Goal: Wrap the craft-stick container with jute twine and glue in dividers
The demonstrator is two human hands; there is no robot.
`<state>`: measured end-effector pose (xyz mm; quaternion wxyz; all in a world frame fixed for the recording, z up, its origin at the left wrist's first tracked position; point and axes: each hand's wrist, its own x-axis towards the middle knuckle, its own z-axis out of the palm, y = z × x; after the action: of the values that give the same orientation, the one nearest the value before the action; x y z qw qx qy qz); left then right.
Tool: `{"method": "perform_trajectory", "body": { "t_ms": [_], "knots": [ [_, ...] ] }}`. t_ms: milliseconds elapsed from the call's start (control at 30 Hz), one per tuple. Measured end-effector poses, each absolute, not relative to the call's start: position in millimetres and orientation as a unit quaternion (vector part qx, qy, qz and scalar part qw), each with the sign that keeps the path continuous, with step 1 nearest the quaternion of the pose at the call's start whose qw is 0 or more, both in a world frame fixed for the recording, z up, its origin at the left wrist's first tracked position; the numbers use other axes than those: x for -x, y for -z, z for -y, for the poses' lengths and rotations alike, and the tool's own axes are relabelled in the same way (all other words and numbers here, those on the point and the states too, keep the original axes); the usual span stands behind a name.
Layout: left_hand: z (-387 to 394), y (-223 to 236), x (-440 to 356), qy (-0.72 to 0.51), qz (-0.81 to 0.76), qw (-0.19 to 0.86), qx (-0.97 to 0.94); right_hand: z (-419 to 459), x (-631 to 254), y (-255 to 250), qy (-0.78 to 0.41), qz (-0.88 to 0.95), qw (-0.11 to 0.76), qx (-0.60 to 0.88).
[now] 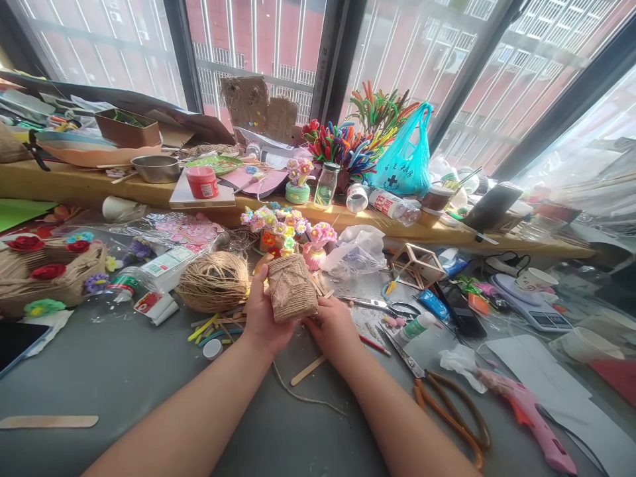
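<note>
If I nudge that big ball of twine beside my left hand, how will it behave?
The ball of twine looks round, so it would probably roll. Being wound fibre, it likely feels light and grippy. Its loose strand on the table may trail and snag.

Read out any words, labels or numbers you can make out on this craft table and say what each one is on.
Teal plastic bag: a dark cross sign with characters above it, too blurred to read.
Lying clear plastic bottle with red label: white characters, too small to read.
Red round tub: label blurred.
White and green printed packet: print too small.
Twine-wrapped jar held in the left hand and right hand: no text.
</note>
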<state>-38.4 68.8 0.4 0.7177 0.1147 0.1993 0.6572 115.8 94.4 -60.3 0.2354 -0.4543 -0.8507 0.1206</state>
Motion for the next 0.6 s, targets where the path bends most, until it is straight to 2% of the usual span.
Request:
{"method": "perform_trajectory", "body": {
  "t_ms": [200, 367, 467, 600],
  "knots": [
    [-67.3, -7.0, 37.2, -0.662, -0.233, 0.706, -0.093, -90.9, -129.0, 48.4, -0.138, 0.805, 0.312, 0.486],
    [-68.1, -8.5, 30.3, -0.635, -0.264, 0.721, -0.083, -88.6, -152.2, 2.7, -0.155, 0.762, 0.380, 0.500],
    [-69.6, -7.2, 25.5, -0.615, -0.284, 0.732, -0.075, -88.5, -150.5, -35.8, -0.187, 0.796, 0.371, 0.440],
    [-69.5, -4.3, 22.9, -0.583, -0.295, 0.753, -0.071, -98.0, -136.2, -71.4, -0.190, 0.859, 0.302, 0.366]
  ]
}}
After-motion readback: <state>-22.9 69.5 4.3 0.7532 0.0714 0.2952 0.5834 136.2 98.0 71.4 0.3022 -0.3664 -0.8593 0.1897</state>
